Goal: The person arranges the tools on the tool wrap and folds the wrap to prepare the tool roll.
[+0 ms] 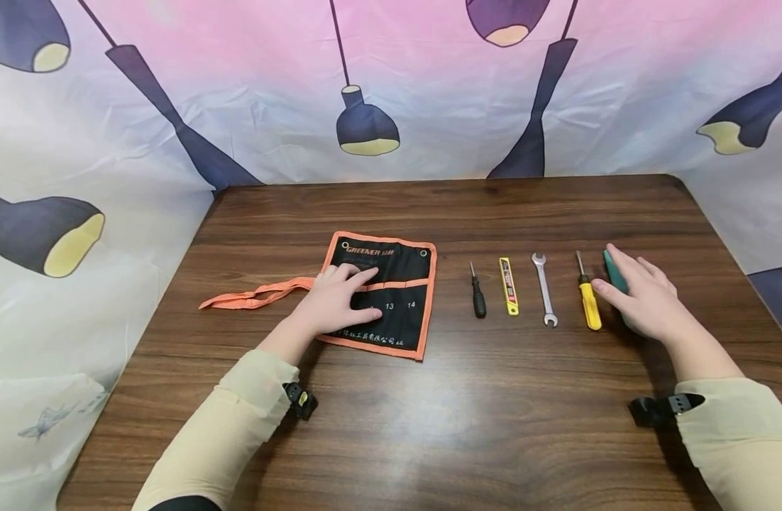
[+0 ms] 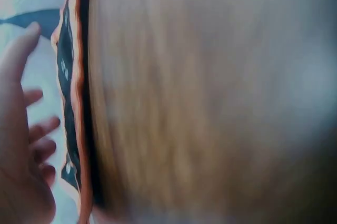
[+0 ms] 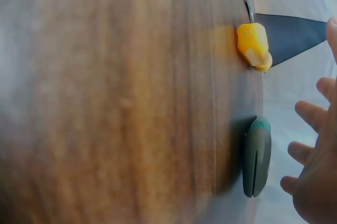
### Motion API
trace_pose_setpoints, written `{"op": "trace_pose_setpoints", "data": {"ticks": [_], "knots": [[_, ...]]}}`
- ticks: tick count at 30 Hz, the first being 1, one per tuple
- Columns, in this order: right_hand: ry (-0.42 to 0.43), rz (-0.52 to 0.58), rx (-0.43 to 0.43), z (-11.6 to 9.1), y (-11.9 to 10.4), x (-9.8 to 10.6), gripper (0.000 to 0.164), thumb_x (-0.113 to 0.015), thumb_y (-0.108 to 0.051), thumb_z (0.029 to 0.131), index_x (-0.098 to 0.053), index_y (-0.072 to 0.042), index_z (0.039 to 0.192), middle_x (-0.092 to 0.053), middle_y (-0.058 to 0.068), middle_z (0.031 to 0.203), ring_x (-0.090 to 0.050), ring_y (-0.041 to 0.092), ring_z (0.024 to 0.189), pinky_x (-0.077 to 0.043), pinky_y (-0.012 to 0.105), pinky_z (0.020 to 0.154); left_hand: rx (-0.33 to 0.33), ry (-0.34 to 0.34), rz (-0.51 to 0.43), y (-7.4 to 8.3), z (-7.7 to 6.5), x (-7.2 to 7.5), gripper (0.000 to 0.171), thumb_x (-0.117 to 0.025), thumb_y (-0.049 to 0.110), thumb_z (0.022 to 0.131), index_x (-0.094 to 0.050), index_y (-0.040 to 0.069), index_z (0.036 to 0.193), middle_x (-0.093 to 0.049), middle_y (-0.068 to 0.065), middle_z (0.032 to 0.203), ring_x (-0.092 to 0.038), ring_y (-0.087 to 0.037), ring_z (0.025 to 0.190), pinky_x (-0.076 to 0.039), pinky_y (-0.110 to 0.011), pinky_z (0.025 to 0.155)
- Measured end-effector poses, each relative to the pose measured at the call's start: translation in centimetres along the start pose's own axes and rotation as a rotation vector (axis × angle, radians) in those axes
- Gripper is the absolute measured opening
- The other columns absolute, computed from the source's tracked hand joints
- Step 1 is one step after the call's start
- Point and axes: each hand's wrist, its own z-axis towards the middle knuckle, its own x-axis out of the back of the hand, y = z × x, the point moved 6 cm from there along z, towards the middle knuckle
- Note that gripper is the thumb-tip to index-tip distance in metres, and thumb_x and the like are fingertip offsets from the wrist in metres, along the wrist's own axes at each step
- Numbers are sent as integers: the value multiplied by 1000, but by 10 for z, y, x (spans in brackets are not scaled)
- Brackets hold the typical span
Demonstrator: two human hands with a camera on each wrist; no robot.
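Observation:
My left hand (image 1: pixel 341 297) is over a black tool pouch (image 1: pixel 406 333) with orange trim and printed numbers, thumb and fingers spread apart. In the left wrist view the fingers (image 2: pixel 45 129) show a gap above the pouch (image 2: pixel 67 77). My right hand (image 1: pixel 643 294), fingers loosely spread, hovers over a green-and-grey tool (image 3: pixel 257 158) that it partly covers in the head view; the tool's slotted end suggests a utility knife. Just left of that hand lies a yellow-handled screwdriver (image 1: pixel 589 301). Neither hand holds anything.
Left of the yellow screwdriver lie an open-ended wrench (image 1: pixel 544 291), a yellow flat pack (image 1: pixel 509 286) and a small black screwdriver (image 1: pixel 477 294). The pouch's orange strap (image 1: pixel 257 294) trails left across the wooden table (image 1: pixel 461 426). A printed cloth (image 1: pixel 289 135) hangs behind.

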Motion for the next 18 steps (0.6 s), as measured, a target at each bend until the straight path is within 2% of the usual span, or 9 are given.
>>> {"op": "trace_pose_setpoints", "data": {"ticks": [4, 9, 13, 18], "knots": [[6, 5, 0, 1, 1, -1, 74, -41, -44, 98, -2, -9, 151, -11, 28, 150, -4, 55, 132, 0, 73, 94, 88, 10, 9, 8, -5, -6, 77, -59, 61, 81, -41, 19, 143, -45, -10, 117, -40, -26, 95, -35, -41, 80], [10, 7, -28, 1, 2, -2, 77, -40, -46, 98, 3, -10, 151, -8, 28, 151, -4, 55, 132, -1, 72, 94, 178, 7, -38, 13, -7, -14, 80, -61, 61, 79, -42, 15, 142, -43, -12, 120, -38, -28, 100, -35, -43, 81], [9, 7, -37, 1, 2, -2, 77, -40, -46, 98, 4, -11, 151, -7, 29, 150, -3, 55, 132, -1, 72, 94, 189, 13, -50, 13, -7, -16, 77, -63, 59, 78, -44, 18, 141, -41, -12, 122, -36, -28, 103, -34, -44, 82], [15, 8, -32, 2, 2, -3, 77, -40, -45, 98, 3, -10, 151, -8, 29, 150, -4, 55, 132, -1, 72, 94, 148, 13, -51, 8, -6, -15, 75, -64, 57, 79, -45, 19, 141, -40, -13, 123, -35, -29, 103, -32, -45, 83]]}}
